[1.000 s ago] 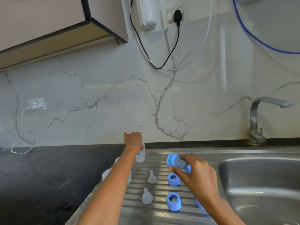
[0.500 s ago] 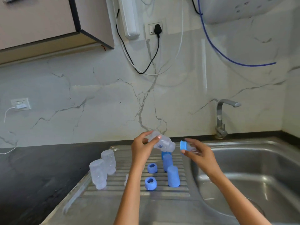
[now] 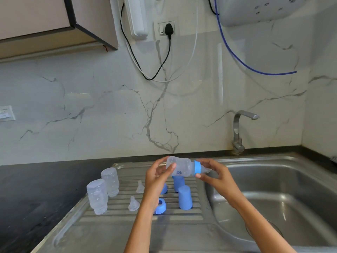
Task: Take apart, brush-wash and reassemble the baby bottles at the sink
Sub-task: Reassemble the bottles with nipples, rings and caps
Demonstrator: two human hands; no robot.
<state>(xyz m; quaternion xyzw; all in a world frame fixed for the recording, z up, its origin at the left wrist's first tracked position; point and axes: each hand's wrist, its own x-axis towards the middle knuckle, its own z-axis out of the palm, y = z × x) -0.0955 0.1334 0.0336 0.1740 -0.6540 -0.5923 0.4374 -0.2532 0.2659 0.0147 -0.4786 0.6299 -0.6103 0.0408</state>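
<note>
A clear bottle is gripped by the left hand; its blue collar is pinched by the right hand (teat partly hidden).

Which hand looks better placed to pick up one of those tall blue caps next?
Probably the right hand: it only pinches the blue screw ring, above the tall blue caps, while the left hand holds the clear plastic bottle.

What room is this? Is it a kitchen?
Most likely a kitchen: there is a steel sink with a tap, a ribbed draining board beside a dark counter, and a cabinet on the marble-look wall.
</note>
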